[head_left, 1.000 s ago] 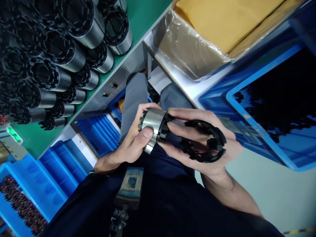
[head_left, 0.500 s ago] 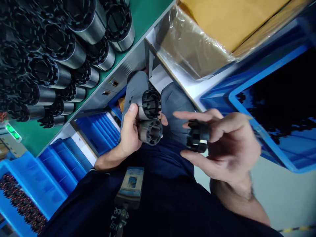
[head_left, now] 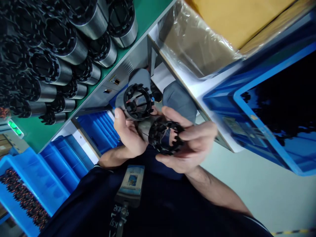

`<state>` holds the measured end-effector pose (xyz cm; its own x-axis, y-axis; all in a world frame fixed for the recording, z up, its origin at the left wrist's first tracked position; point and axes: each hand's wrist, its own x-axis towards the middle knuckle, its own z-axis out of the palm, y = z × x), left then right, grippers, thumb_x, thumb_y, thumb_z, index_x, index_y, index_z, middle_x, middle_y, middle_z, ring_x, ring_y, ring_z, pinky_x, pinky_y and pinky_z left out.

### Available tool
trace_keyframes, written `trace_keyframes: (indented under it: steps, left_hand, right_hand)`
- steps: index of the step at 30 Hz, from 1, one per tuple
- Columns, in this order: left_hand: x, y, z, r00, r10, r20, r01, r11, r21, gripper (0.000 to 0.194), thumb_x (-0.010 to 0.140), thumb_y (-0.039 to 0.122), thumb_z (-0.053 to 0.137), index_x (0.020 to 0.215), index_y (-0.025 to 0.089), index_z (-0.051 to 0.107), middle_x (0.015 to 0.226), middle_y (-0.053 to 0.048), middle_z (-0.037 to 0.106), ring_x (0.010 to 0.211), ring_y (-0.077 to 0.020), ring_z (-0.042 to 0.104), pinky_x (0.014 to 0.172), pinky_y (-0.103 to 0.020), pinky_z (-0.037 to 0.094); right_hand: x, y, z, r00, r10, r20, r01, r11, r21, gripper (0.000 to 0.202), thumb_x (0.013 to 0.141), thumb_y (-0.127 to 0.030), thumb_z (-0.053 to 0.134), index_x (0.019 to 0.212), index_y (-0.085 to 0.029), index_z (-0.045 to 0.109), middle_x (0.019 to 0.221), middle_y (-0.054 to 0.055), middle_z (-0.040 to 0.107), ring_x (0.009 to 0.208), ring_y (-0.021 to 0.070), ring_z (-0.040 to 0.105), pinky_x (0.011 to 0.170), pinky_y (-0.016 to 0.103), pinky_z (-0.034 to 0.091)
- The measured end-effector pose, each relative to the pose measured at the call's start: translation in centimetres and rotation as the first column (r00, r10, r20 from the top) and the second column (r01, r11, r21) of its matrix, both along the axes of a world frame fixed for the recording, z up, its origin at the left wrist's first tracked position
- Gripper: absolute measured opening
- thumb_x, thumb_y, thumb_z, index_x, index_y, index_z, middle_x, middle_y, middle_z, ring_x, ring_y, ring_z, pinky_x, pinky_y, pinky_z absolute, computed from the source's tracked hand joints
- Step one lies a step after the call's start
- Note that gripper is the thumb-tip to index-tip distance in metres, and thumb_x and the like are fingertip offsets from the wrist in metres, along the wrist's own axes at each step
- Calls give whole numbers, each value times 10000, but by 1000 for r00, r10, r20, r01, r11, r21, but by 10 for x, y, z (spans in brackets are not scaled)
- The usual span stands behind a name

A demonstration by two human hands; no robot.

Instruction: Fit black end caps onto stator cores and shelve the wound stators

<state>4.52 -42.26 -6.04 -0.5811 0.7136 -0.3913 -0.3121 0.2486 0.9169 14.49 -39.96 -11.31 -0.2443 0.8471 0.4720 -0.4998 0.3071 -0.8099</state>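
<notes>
My left hand [head_left: 132, 136] is wrapped round two short steel cylinders held side by side. The upper steel cylinder [head_left: 120, 100] has a black slotted plastic ring [head_left: 128, 103] in its open end, which faces me. Below it sits the lower steel cylinder [head_left: 143, 127], mostly hidden behind a loose black slotted plastic ring [head_left: 155, 140]. My right hand [head_left: 195, 144] grips this ring between thumb and fingers at the lower cylinder's end. Whether the ring is seated in it or only touching cannot be seen.
On the green tabletop [head_left: 154, 11] at upper left stand rows of steel cylinders [head_left: 92, 74] with black toothed ends. A blue bin [head_left: 266, 130] of black parts is at right, beside a plastic-wrapped carton [head_left: 197, 46]. Blue trays [head_left: 56, 168] are at lower left.
My right hand has moved left with the black ring, bringing it to the lower cylinder's end. My left hand has turned the cylinders slightly and shifted them left.
</notes>
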Motion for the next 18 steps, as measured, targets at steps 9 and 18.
trace_keyframes:
  steps: [9, 18]
  left_hand:
    - [-8, 2, -6, 970, 171, -174, -143, 977, 159, 855, 881, 1080, 201, 1049, 345, 605, 973, -104, 648, 1350, -400, 674, 967, -590, 651]
    - [-68, -60, 20, 940, -115, -321, 131, 991, 28, 863, 873, 1074, 644, 1314, 333, 628, 1337, -88, 716, 1354, -378, 718, 1018, -541, 678]
  right_hand:
    - [13, 11, -1, 956, -49, 290, 20, 994, 105, 745, 807, -304, 1013, 1517, -307, 788, 1480, 112, 839, 1306, 391, 826, 1077, 626, 734]
    - [12, 16, 14, 908, -133, 398, 30, 966, 256, 775, 836, -387, 1002, 1576, -401, 769, 1340, 26, 896, 1053, 340, 873, 852, 540, 745]
